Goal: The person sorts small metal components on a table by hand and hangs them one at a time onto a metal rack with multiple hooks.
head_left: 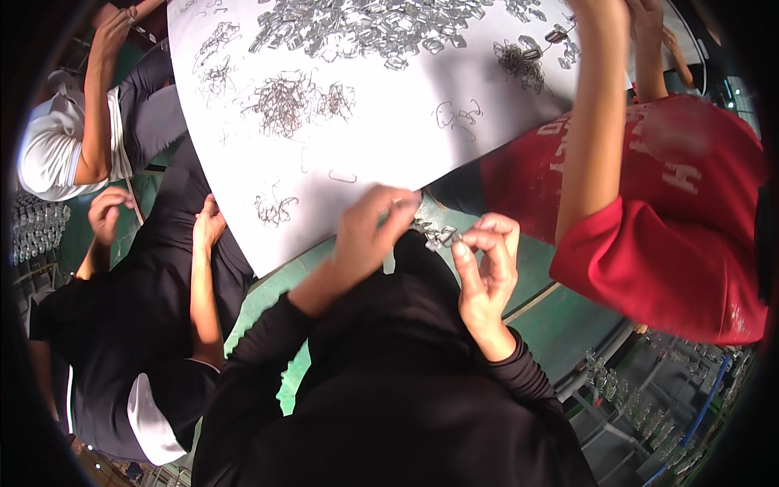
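Note:
My right hand (491, 280) is raised past the table's near edge, thumb and fingers pinched on a small shiny metal fitting (440, 236). More bright metal bits show at its left, partly hidden. Close by, my left hand (369, 235) is slightly smeared by motion. Its thumb and forefinger are pressed together, and I cannot make out what they hold. On the white tabletop (389, 146) beyond, a loose bent wire clip (342, 177) lies near my left hand. A small cluster of wire clips (276, 209) sits farther left.
A large heap of shiny metal fittings (349, 32) covers the table's far side, with a tangled wire pile (284, 101) nearer. A person in red (657, 219) sits at right, one in black (138, 308) at left. Racks of metal parts (649, 406) stand lower right.

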`<state>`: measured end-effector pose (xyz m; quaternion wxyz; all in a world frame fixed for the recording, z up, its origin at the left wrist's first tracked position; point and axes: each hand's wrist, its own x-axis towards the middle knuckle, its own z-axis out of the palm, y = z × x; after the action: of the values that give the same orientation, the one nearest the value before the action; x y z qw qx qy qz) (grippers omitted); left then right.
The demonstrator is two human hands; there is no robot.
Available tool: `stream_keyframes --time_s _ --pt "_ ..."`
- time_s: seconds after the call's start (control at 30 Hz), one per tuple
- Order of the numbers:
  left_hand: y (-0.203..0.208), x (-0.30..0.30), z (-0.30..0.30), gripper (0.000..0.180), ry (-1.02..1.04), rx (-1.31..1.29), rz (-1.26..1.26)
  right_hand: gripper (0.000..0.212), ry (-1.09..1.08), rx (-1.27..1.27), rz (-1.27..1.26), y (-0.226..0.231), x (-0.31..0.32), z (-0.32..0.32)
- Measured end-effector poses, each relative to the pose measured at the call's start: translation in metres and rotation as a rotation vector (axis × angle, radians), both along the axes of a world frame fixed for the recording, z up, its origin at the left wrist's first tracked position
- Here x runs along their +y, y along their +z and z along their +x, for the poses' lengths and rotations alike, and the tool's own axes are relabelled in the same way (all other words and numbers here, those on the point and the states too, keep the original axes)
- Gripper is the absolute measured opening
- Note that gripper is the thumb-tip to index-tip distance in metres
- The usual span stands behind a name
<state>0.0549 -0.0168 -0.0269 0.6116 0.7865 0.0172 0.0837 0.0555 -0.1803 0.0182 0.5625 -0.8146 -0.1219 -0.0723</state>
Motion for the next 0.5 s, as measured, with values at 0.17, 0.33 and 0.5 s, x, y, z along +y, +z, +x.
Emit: stream_keyframes --time_s 0.17,0.33,0.5 --pt "-0.078 0.044 0.146 0.017 0.213 -0.207 0.433 0.010 0.065 -0.012 -0.028 0.000 -0.010 0.008" --pt "-0.098 0.047 0.219 0.020 0.190 -0.245 0.784 0.011 0.101 0.038 -0.034 0.001 -0.016 0.016" --pt "-0.110 0.055 0.219 0.022 0.130 -0.145 0.692 0.011 0.127 0.047 -0.044 0.000 -0.018 0.020"
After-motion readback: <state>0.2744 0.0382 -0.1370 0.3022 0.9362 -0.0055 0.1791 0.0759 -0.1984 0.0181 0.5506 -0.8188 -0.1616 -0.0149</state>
